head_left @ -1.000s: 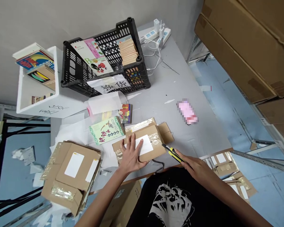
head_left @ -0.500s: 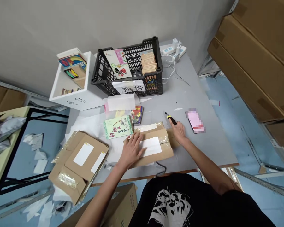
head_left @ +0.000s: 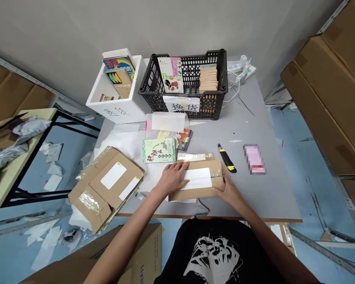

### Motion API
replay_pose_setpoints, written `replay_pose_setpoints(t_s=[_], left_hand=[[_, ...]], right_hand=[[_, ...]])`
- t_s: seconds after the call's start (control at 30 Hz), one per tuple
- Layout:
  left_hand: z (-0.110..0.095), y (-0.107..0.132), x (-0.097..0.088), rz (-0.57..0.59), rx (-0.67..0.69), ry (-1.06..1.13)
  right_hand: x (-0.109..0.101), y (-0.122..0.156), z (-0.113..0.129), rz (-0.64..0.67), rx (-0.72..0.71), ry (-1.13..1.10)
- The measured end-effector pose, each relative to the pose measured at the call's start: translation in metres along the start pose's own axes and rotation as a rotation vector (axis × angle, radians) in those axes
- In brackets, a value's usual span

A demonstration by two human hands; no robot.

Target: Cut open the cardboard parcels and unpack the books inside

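A taped cardboard package point(head_left: 217, 173) with a blank white label point(head_left: 197, 178) lies near the table's front edge. My left hand point(head_left: 173, 177) rests on its left part, fingers laid flat and thumb spread. At the package's right end my right hand point(head_left: 229, 191) grips the edge; the thumb is on top and the other fingers are partly hidden. A black and yellow box cutter point(head_left: 227, 158) lies on the table just beyond that hand. Behind the package are a green book point(head_left: 159, 150) and a small colourful book point(head_left: 184, 140), the latter partly under a plastic sleeve point(head_left: 167, 122).
Flattened cardboard packages point(head_left: 106, 189) are stacked at the table's left corner. Along the back stand a white box of books point(head_left: 121, 112) and a black crate point(head_left: 221, 102). A power strip point(head_left: 248, 73) sits back right, a phone point(head_left: 256, 159) on the right.
My right hand has put the box cutter down on the table and taken hold of the package's right end. My left hand stays on the package. The view has shifted.
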State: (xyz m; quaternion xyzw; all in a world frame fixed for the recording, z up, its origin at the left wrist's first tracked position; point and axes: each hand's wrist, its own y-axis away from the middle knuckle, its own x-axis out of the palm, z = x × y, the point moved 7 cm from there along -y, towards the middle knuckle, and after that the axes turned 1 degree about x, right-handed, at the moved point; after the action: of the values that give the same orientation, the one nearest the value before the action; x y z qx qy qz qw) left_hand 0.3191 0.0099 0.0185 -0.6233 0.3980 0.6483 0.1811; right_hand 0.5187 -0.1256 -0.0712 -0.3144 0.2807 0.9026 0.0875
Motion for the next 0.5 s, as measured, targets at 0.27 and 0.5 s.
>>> replay_pose_setpoints(t_s=[0.27,0.5], left_hand=[[-0.011,-0.009,-0.001,0.035,0.009,-0.063],[-0.022,-0.018,0.003,0.03,0.028,-0.125]], right_hand=[[0.013,0.012,0.014,0.074,0.045,-0.196],[0.013,0.01,0.012,0.06,-0.023,-0.239]])
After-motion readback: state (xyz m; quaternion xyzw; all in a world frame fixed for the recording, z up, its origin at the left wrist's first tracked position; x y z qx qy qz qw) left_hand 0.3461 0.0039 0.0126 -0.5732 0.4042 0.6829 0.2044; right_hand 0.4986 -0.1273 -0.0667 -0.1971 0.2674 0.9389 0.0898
